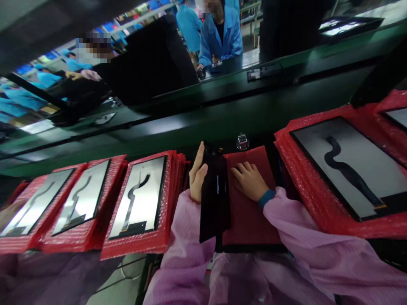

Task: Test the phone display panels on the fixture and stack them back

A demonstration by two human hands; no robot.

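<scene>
My left hand [197, 173] grips the left edge of a dark glossy panel [214, 203], which is tilted up and has white lettering facing me. My right hand [250, 181] lies with its fingers spread on a flat red sheet [251, 224] just right of the panel, with nothing in it. A small metal counter-like device [242, 142] sits beyond the sheet.
On the left, several silver-backed screens [140, 195] with dark ribbon cables lie on red bubble-wrap stacks [110, 252]. A larger screen [356, 169] rests on red wrap at the right. A green ledge [178, 123] runs behind. People in blue work across it.
</scene>
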